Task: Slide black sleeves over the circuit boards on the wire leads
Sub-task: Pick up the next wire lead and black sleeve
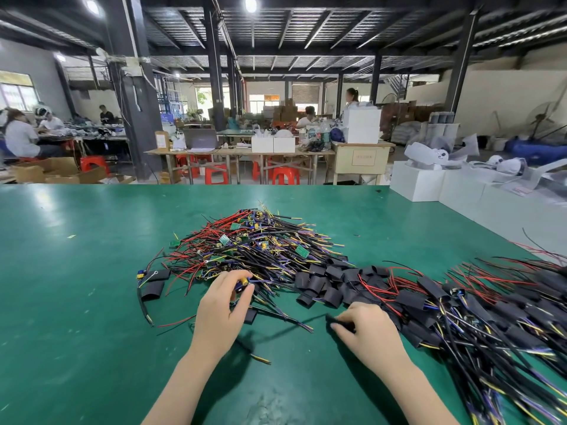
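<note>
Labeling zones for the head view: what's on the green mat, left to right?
Two loose black sleeves → pile of unsleeved leads with green boards → left hand → heap of empty sleeves → right hand → pile of sleeved leads.

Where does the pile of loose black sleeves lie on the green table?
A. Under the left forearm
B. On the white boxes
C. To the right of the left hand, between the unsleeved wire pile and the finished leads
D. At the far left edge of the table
C: the loose black sleeves lie right of the left hand, beside the unsleeved wire pile and the finished leads.
</note>
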The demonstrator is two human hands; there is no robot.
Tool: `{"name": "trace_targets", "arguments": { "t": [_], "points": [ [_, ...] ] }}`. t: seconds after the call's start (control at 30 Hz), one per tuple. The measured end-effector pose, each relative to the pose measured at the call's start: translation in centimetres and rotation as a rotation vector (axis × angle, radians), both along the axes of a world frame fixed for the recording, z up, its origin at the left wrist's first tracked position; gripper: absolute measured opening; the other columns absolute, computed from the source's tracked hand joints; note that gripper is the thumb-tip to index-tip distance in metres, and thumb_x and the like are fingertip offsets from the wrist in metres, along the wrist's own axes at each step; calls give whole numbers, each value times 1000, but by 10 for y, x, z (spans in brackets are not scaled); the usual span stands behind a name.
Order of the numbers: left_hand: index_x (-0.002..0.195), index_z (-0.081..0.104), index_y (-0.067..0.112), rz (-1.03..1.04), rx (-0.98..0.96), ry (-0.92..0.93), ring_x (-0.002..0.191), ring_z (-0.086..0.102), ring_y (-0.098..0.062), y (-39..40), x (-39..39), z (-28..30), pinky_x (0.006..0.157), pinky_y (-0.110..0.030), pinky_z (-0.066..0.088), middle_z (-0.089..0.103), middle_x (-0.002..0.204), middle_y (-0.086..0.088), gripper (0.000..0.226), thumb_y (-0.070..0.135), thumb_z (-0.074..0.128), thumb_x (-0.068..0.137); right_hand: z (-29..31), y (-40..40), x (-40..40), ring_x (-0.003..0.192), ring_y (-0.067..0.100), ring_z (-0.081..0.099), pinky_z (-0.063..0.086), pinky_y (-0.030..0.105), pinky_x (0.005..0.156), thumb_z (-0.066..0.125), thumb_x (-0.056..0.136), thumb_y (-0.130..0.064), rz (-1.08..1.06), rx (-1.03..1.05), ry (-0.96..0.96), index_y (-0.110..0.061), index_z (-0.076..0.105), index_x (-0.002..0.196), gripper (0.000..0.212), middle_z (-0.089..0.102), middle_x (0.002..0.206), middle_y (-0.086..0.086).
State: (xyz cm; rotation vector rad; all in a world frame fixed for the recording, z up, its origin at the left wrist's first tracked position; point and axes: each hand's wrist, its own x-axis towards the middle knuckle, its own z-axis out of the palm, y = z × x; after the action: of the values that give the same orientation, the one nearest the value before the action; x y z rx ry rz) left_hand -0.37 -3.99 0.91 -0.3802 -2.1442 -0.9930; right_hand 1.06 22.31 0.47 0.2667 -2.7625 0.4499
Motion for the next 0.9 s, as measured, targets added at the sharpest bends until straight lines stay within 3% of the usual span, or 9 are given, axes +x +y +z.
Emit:
{"name": "trace_targets", "arguments": {
  "t": [0.07, 0.17, 0.27, 0.37, 0.47, 0.6, 0.73, 0.83, 0.9],
  "points": [
    [104, 65, 21, 4, 34, 13, 75, 54, -10, 0, 0, 1, 72, -23, 45, 63, 97, 9, 12, 20, 61, 93, 3, -2, 1, 88, 13, 62, 44, 26, 75, 65, 86, -35, -3, -159, 53, -26, 74, 93, 14, 68, 88, -12],
    [100, 62, 21, 28, 111, 22, 68, 53, -11, 1, 0, 3, 64, -21, 42, 62, 87, 10, 11, 12, 61, 94, 9, -4, 1, 65, 0, 59, 41, 10, 65, 72, 82, -17, -5, -419, 136, -20, 73, 84, 3, 67, 71, -17],
    [98, 55, 27, -34, 337, -68, 53, 39, -10, 4, -1, 6, 50, -22, 34, 49, 66, 9, 15, 12, 52, 99, 14, -8, 2, 46, 2, 50, 45, 16, 53, 68, 85, -6, 60, -833, 25, -14, 70, 82, 8, 68, 68, 3],
    [94, 56, 26, -216, 667, -224, 47, 32, -9, 12, 0, 11, 43, -17, 29, 41, 59, 11, 18, 9, 56, 97, 18, -15, 5, 52, 7, 51, 44, 18, 47, 63, 88, -1, 173, -1189, -153, -7, 68, 89, 8, 65, 70, 9],
    [91, 65, 18, -289, 650, -367, 41, 26, -9, 28, 2, 11, 40, -16, 24, 36, 53, 6, 10, 11, 70, 86, 17, -25, 9, 58, 6, 52, 41, 15, 49, 61, 89, -4, 285, -1362, -293, -2, 66, 98, 10, 67, 73, 4],
    [75, 69, 16, -415, 644, -559, 36, 22, -10, 49, 11, 5, 38, -14, 20, 31, 45, 4, 9, 17, 74, 82, 16, -40, 13, 57, 6, 55, 41, 15, 50, 62, 88, -4, 350, -1361, -328, -13, 70, 86, 12, 69, 71, 1],
    [78, 64, 2, -430, 491, -592, 38, 22, -11, 52, 15, 2, 40, -19, 20, 30, 45, 4, 23, 21, 73, 84, 14, -45, 15, 56, 6, 59, 45, 16, 49, 64, 86, 1, 342, -1321, -321, -14, 70, 83, 17, 72, 71, 1],
    [62, 61, 17, -396, 375, -536, 44, 25, -7, 50, 16, 3, 44, -17, 21, 32, 47, 9, 26, 20, 74, 84, 12, -46, 14, 53, 10, 59, 48, 18, 49, 66, 85, 3, 311, -1238, -261, -12, 72, 82, 16, 71, 68, 5],
    [56, 53, 23, -334, 269, -474, 49, 27, -5, 50, 15, 4, 48, -18, 23, 35, 50, 10, 36, 17, 75, 83, 10, -48, 15, 51, 8, 59, 48, 18, 50, 69, 83, 2, 261, -1052, -94, -13, 74, 79, 17, 71, 67, 0]
  ]
}}
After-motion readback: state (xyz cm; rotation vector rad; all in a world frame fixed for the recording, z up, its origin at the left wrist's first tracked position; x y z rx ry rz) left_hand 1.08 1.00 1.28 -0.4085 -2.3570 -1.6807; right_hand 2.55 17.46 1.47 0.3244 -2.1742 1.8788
